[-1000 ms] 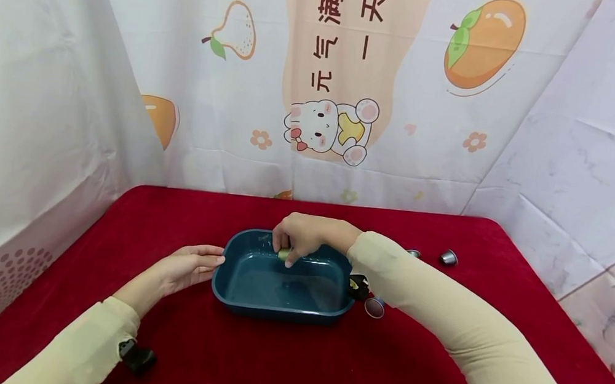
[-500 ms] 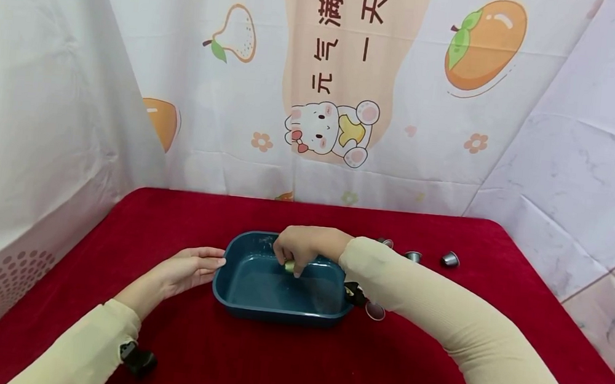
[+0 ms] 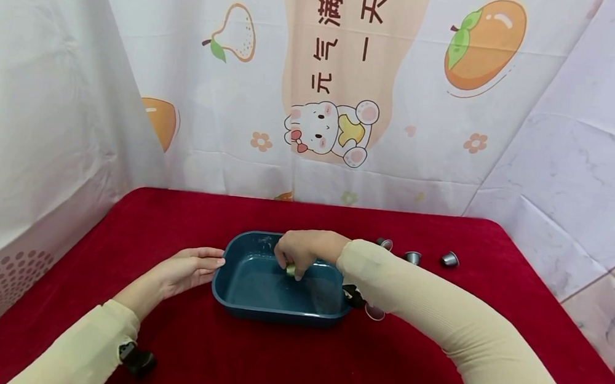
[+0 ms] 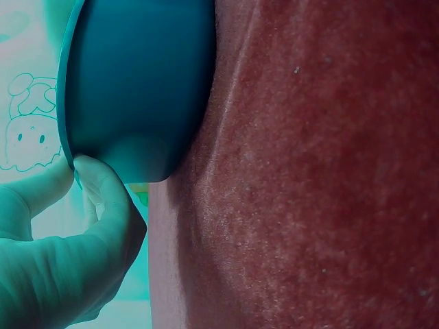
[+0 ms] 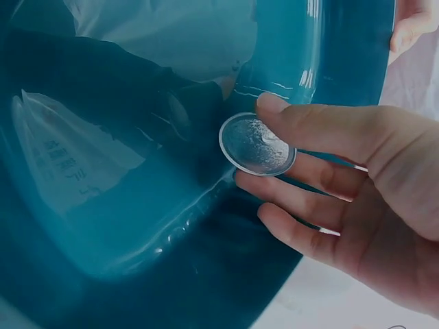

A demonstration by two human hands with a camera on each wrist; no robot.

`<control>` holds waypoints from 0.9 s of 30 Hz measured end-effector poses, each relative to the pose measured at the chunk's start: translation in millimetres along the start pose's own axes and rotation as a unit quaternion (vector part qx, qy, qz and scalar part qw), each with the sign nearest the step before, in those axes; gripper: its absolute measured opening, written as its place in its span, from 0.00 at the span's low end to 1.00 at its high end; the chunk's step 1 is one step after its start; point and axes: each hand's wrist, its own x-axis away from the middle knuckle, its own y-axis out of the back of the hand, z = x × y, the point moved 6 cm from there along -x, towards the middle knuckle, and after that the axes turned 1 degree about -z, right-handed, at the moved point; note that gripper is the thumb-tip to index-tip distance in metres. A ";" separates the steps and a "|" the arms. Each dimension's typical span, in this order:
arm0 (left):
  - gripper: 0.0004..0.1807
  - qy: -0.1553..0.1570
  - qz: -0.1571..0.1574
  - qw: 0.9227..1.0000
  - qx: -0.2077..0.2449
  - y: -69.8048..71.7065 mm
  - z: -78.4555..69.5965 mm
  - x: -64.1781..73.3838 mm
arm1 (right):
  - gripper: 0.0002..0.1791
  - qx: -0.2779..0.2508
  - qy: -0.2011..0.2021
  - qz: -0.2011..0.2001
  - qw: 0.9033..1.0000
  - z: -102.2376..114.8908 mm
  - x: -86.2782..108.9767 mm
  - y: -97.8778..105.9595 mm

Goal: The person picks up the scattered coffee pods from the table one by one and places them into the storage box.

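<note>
A deep blue rectangular basin with rounded corners (image 3: 270,287) stands on the table. My left hand (image 3: 185,270) is at its left end; in the left wrist view the thumb and a finger pinch the basin's rim (image 4: 64,82). Over the inside of the basin, my right hand (image 3: 307,247) pinches a small green-gold coffee capsule (image 3: 291,269) between thumb and fingers. The right wrist view shows the capsule's round, silvery foil lid (image 5: 250,145) facing the camera, low over the basin floor. Whether the capsule touches the floor I cannot tell.
Several other coffee capsules lie right of the basin: a silver one (image 3: 450,259) farthest out, another (image 3: 413,257) near the right sleeve, and one with a reddish-brown lid (image 3: 375,311) by the basin's right end. A red cloth (image 3: 291,363) covers the table; printed curtains surround it.
My right hand has lowered the capsule further into the basin and slightly toward me and to the right. The left hand stays at the rim.
</note>
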 end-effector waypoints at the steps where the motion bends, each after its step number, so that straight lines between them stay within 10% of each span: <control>1: 0.34 0.000 0.001 1.000 0.000 -0.1 0.1 -0.1 | 0.16 0.000 -0.001 0.002 1.000 0.0 -0.4 -0.9; 14: 0.36 -0.005 0.003 1.000 -0.006 -0.6 -0.9 0.1 | 0.14 -0.007 -0.015 0.011 1.000 -1.1 -0.5 -5.9; 27: 0.36 -0.004 0.005 1.000 0.002 0.2 1.2 -1.1 | 0.16 -0.074 0.034 -0.060 0.995 -6.7 19.0 11.4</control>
